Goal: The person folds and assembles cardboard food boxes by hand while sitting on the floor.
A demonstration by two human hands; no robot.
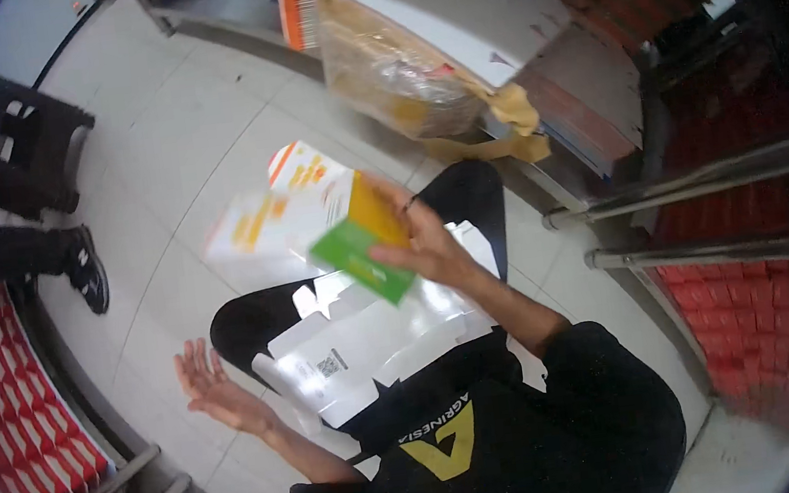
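My right hand (429, 242) grips a partly folded carton (315, 202) by its yellow side. The carton has white panels with orange print and a bright green flap; its left end is smeared by motion. Off to the left, my left hand (220, 391) is held up with the palm showing and fingers spread, holding nothing. Flat white carton blanks (371, 333) with cut tabs lie across my lap, below the held carton. A small square printed code shows on the upper blank.
A large box wrapped in clear plastic (394, 79) stands on a metal table ahead. Red packages (18, 391) are stacked at left, and more red stacks (744, 322) sit behind metal rails (710, 252) at right. Beside a dark stool (32, 138), another person's shoe (87, 269) rests on the tiled floor.
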